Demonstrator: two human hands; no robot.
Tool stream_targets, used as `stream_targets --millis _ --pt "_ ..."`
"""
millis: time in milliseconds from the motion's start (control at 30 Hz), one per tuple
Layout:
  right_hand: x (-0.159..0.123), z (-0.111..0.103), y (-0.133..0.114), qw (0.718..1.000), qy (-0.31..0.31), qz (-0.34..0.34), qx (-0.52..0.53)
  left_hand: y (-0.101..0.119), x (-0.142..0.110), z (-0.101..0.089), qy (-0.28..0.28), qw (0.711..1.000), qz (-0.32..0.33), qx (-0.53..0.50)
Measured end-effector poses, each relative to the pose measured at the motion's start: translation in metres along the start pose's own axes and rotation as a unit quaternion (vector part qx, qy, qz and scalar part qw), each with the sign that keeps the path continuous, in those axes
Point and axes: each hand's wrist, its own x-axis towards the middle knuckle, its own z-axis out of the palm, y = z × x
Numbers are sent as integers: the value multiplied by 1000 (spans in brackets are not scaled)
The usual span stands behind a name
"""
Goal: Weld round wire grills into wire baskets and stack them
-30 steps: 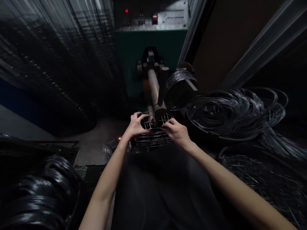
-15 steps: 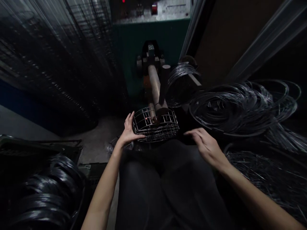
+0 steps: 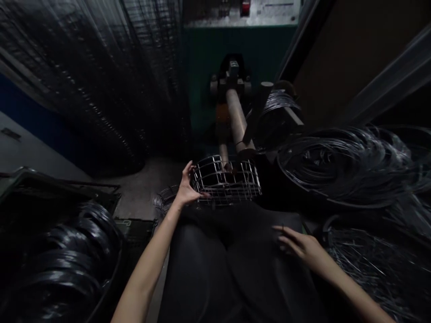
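A curved wire frame (image 3: 226, 181), a grid of shiny metal wires, stands at the end of the machine's lower rod (image 3: 224, 154). My left hand (image 3: 187, 188) grips its left end, thumb along the near side and fingers at the far side. Above the frame hangs the machine's thicker round arm (image 3: 238, 116). My right hand (image 3: 301, 246) is apart from the frame, over my dark-covered lap (image 3: 232, 260). Its fingers are loosely bent and spread, slightly blurred, and I see nothing certain in them.
Coiled wire rings (image 3: 67, 264) fill a crate at the left. A tub of wire loops (image 3: 323, 166) and a bin of short wires (image 3: 367, 255) stand at the right. Wire grids (image 3: 101, 76) hang at the back left beside the green machine body (image 3: 208, 58).
My right hand has moved down and back from beside the frame to over my lap. My left hand stays on the frame. The whole view has shifted, so the machine appears farther right.
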Motion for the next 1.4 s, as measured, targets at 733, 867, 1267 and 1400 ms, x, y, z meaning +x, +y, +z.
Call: stream_targets --millis 733,867,1267,1400 --pt "60 14 -121 895 46 -284 -340 80 -25 31 -130 954 50 266" --pt "70 8 -115 882 71 -330 -330 78 -18 36 -128 958 37 256" --pt "79 3 -113 876 88 -331 -340 74 -6 39 -138 960 26 244" --pt "83 1 -116 865 95 -334 -364 76 0 38 -137 960 31 244"
